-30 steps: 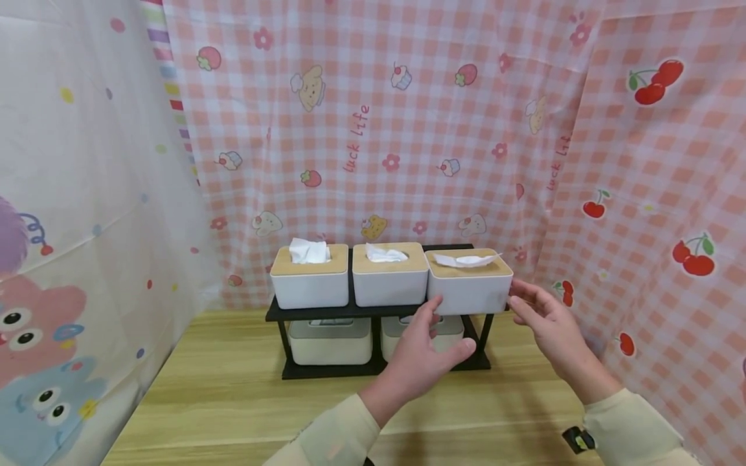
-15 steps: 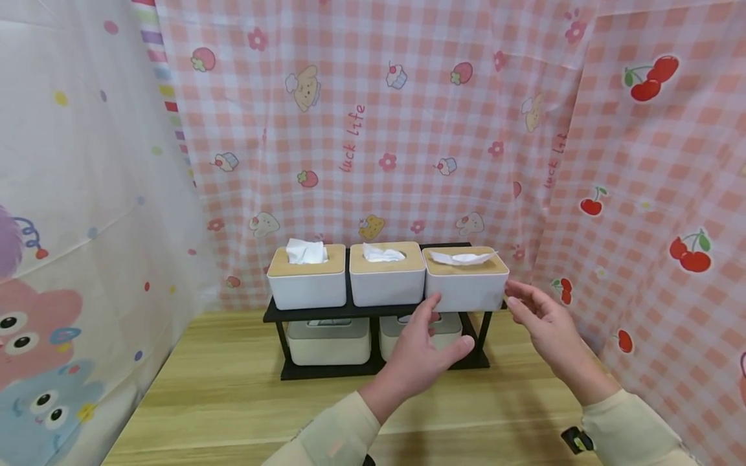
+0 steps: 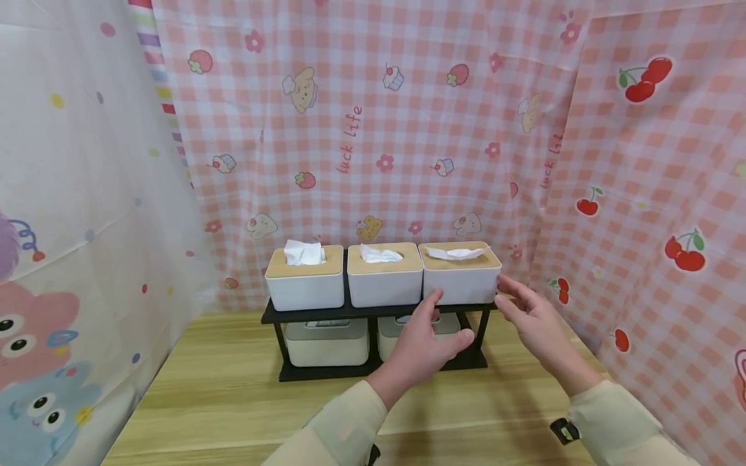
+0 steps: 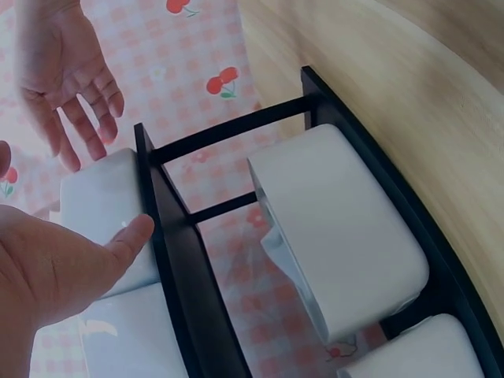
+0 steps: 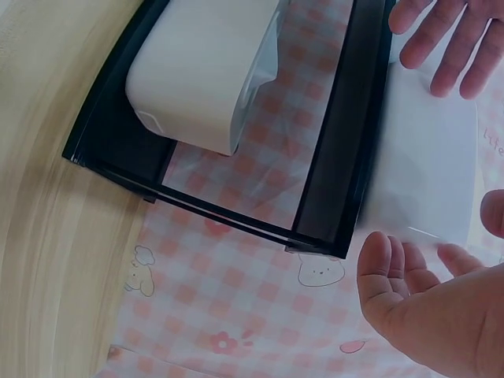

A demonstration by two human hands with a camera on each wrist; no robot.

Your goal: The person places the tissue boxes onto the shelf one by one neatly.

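Observation:
A white tissue box (image 3: 466, 285) with a wooden lid sits at the right end of the black two-tier rack's top shelf (image 3: 326, 315). My left hand (image 3: 416, 353) is in front of it, fingertips at its front face and thumb held apart. At the box's right end, my right hand (image 3: 533, 327) has loosely bent fingers right at the side wall. In the right wrist view, the fingertips of my right hand (image 5: 425, 307) meet the end of the box (image 5: 425, 157). Neither hand wraps around it.
Two matching tissue boxes, a middle one (image 3: 384, 289) and a left one (image 3: 305, 293), share the top shelf. Below stand two cream boxes with grey lids, the left one (image 3: 329, 349) and a partly hidden right one (image 3: 387, 346). A checked curtain (image 3: 326, 200) hangs behind the wooden table (image 3: 221, 388).
The right tissue box has moved back and slightly left, into line with the other two on the top shelf. My right hand has followed it leftward; my left hand has barely moved.

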